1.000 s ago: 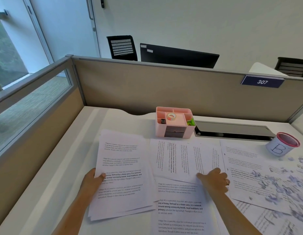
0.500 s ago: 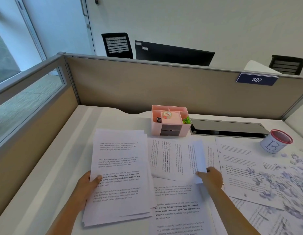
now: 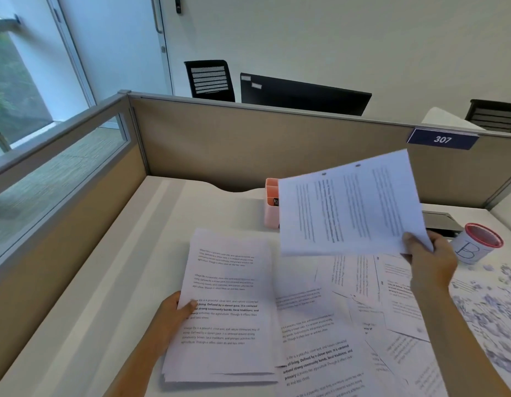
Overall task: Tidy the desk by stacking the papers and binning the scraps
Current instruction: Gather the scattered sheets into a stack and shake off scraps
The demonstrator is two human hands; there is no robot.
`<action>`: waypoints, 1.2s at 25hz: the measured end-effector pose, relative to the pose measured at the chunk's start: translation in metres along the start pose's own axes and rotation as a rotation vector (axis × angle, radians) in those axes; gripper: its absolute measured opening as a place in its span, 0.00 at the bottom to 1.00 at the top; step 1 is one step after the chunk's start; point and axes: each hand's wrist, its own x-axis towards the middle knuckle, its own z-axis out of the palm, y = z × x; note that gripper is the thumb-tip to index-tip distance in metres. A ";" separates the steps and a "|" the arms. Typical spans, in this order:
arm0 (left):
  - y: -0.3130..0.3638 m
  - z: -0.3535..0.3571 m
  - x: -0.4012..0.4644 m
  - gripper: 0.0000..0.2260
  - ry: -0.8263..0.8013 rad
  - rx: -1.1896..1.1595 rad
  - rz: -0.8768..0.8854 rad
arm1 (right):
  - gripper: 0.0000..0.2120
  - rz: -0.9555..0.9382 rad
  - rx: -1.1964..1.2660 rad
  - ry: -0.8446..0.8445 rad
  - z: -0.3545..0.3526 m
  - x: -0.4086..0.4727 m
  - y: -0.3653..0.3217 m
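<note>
A stack of printed papers [image 3: 225, 305] lies on the white desk [image 3: 111, 296] at the left. My left hand [image 3: 169, 319] grips its left edge, thumb on top. My right hand [image 3: 430, 259] pinches the lower right corner of a single printed sheet [image 3: 348, 207] and holds it raised above the desk. More loose printed sheets [image 3: 348, 325] lie spread and overlapping across the middle and right of the desk. Small torn paper scraps [image 3: 489, 319] are scattered over the sheets at the right edge.
A pink desk organiser [image 3: 271, 204] stands at the back, mostly hidden behind the raised sheet. A white cup with a red rim, marked B [image 3: 474, 245], stands at the right. A grey cable tray lid [image 3: 437, 219] and a beige partition [image 3: 248, 144] close the back.
My right hand has lifted one sheet off the desk, up and to the right. My left hand stays on the stack's left edge.
</note>
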 end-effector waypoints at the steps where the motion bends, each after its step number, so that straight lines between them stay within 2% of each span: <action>1: 0.001 0.001 -0.001 0.08 -0.005 -0.001 0.002 | 0.08 0.021 0.004 -0.090 0.006 0.004 -0.009; 6: 0.007 -0.001 -0.003 0.08 -0.062 -0.015 -0.012 | 0.07 0.100 -0.179 -0.707 0.077 -0.025 -0.017; 8: 0.011 -0.003 -0.004 0.12 -0.047 -0.013 -0.066 | 0.09 0.074 -0.289 -0.865 0.106 -0.044 -0.006; 10: 0.013 -0.005 -0.004 0.17 -0.053 -0.032 -0.113 | 0.09 0.017 -0.412 -0.944 0.132 -0.061 0.011; 15: 0.009 -0.006 -0.001 0.15 -0.084 0.029 -0.079 | 0.06 -0.061 -0.567 -0.903 0.184 -0.099 0.043; 18: 0.002 -0.009 0.000 0.14 -0.104 0.027 -0.033 | 0.10 -0.070 -0.513 -0.880 0.197 -0.115 0.052; 22: -0.003 -0.008 0.003 0.10 -0.051 0.011 -0.034 | 0.18 0.052 -0.487 -0.802 0.178 -0.113 0.056; 26: -0.009 -0.010 0.004 0.08 0.009 0.011 -0.006 | 0.20 0.070 -0.765 -0.745 0.119 -0.100 0.072; 30: -0.008 -0.012 0.002 0.07 0.078 0.021 0.028 | 0.29 0.025 -1.107 -0.671 0.062 -0.106 0.081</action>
